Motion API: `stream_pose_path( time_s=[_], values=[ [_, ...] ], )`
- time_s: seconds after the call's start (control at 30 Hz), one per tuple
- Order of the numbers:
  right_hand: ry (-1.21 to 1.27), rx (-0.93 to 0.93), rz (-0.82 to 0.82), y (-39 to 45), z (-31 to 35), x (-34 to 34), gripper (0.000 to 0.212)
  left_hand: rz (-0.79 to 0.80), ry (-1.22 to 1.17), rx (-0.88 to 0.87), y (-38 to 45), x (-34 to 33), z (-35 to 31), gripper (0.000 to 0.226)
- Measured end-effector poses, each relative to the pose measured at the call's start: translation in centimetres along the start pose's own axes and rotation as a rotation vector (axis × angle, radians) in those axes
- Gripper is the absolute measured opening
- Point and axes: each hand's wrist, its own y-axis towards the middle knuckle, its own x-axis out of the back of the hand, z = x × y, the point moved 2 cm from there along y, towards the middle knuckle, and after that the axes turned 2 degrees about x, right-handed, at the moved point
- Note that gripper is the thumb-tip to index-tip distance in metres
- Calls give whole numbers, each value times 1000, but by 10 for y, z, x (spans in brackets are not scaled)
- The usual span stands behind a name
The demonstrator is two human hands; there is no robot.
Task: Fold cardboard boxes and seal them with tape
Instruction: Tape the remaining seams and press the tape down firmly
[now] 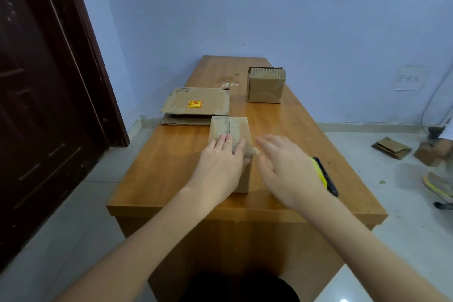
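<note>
Small brown cardboard box (230, 130) mid-table, taped seam on top, left hand (220, 162) flat on it with straight fingers, right hand (282, 164) open beside it, yellow-black cutter (323, 174) behind, flattened cardboard (196, 105), second box (266, 86), glossy wooden table (157, 174).

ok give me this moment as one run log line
left hand: flat on small box | right hand: open beside it, touching unclear | taped seam on top | yellow cutter: on table

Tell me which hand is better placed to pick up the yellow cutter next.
Right. The right hand hovers open beside the yellow cutter on that side, while the left hand presses flat on the taped box.
</note>
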Motion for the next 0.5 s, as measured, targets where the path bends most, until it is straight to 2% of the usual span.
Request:
stream_pose_path(
  time_s=[0.03, 0.1, 0.23, 0.4, 0.5],
  values=[
    [-90, -4, 34, -3, 8, -10, 63, -2, 3, -3, 0, 1, 1, 54],
    [-196, -70, 95, -7, 15, -29, 65, -11, -2, -8, -1, 3, 2, 55],
    [-212, -137, 86, -7, 16, -41, 56, -19, -25, -12, -1, 6, 3, 56],
    [-309, -99, 156, -12, 11, -40, 72, -17, -41, -17, -1, 8, 5, 55],
    [-344, -67, 220, -2, 13, -22, 59, -12, -32, -17, -2, 8, 4, 55]
  ],
)
